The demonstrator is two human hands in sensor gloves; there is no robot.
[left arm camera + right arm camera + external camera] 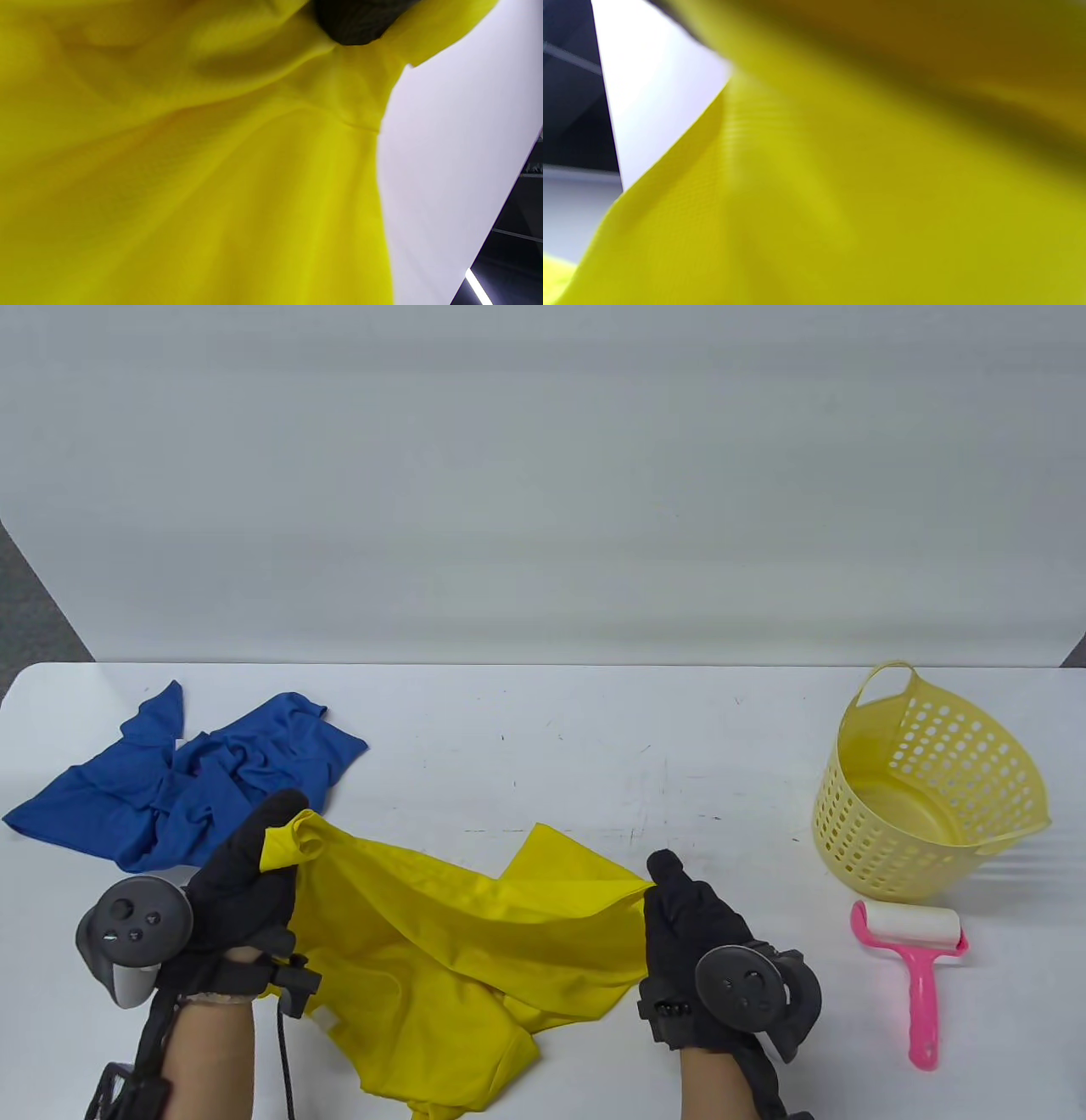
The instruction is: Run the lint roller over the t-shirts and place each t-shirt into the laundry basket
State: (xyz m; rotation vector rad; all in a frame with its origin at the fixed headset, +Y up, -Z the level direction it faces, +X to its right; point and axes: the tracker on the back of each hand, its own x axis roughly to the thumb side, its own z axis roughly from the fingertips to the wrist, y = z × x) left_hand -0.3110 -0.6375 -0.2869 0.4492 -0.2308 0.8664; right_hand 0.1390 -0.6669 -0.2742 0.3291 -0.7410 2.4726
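Observation:
A yellow t-shirt (458,950) hangs stretched between both hands at the table's front. My left hand (254,865) grips one bunched corner of it; my right hand (674,908) pinches the opposite edge. Yellow fabric (191,169) fills the left wrist view, with a black gloved fingertip (356,21) at the top. The right wrist view shows only blurred yellow cloth (861,190). A crumpled blue t-shirt (187,780) lies at the left. The yellow perforated laundry basket (933,789) stands at the right, nothing visible inside. A pink lint roller (916,967) lies in front of it.
The white table (551,746) shows bare surface between the blue shirt and the basket. A white wall rises behind the table's far edge.

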